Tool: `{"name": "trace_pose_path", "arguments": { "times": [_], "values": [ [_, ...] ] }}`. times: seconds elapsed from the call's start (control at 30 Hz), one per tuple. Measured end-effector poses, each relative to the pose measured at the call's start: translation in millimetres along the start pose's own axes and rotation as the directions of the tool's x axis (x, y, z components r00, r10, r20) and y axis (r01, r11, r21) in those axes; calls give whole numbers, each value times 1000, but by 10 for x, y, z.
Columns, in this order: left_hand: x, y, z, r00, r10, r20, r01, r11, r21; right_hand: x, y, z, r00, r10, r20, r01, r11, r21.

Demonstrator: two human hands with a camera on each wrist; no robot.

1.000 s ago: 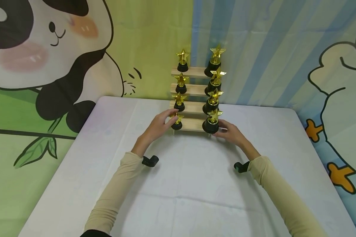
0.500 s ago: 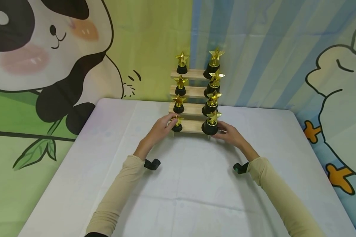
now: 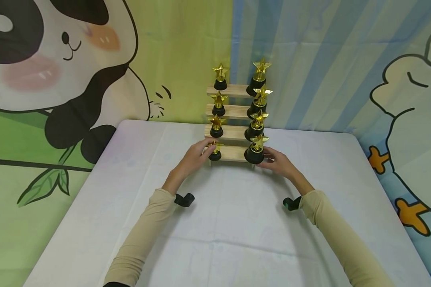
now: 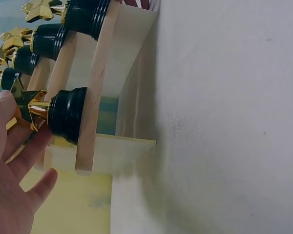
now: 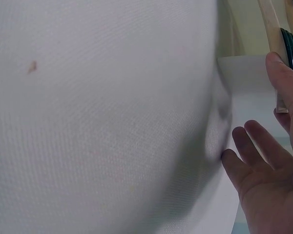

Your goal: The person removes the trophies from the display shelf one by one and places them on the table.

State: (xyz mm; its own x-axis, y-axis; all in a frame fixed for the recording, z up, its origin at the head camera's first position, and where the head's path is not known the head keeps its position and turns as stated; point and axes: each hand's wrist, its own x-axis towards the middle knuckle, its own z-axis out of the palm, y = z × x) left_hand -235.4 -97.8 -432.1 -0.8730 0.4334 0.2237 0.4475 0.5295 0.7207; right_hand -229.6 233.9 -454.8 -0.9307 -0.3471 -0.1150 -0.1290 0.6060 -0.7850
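A stepped wooden display shelf [image 3: 231, 153] stands at the back of the table, bearing star trophies in two columns. The left column's gold stars on black bases are smaller than the right's. With thumb and fingers my left hand [image 3: 194, 157] pinches the star of the lowest small trophy [image 4: 66, 117], whose base sits upright on the bottom board. At the other end, my right hand [image 3: 278, 161] holds the bottom board's right end, thumb in front and a finger behind, beside the lowest large trophy [image 3: 255, 151]. Its other fingers are loosely spread in the right wrist view.
A white cloth covers the table [image 3: 230, 223]. Close behind the shelf hangs a printed backdrop [image 3: 186, 59] with a panda and a bird. Higher boards carry several more trophies, such as a small one [image 3: 220, 77] and a large one [image 3: 259, 75] at the top.
My left hand's fingers have come down slightly around the lowest small trophy's star. My right hand stays at the shelf's end. The whole view has shifted a little.
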Motion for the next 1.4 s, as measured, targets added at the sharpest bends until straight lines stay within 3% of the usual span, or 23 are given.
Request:
{"name": "trace_pose_path", "arguments": {
  "times": [0.3,0.93,1.13,1.4],
  "values": [
    [-23,53,20,1000,0,9,1,999,-34,11,6,-6,1000,-1,-2,1,1000,-1],
    [-97,36,58,1000,14,-2,-14,1000,-11,10,16,-2,1000,-9,-2,9,1000,1],
    [-147,52,88,998,55,-26,-55,998,-11,15,19,-4,1000,-8,-3,8,1000,-2],
    [-156,165,108,996,94,-3,-94,996,10,7,16,-1,1000,0,-1,0,1000,8]
  ]
}}
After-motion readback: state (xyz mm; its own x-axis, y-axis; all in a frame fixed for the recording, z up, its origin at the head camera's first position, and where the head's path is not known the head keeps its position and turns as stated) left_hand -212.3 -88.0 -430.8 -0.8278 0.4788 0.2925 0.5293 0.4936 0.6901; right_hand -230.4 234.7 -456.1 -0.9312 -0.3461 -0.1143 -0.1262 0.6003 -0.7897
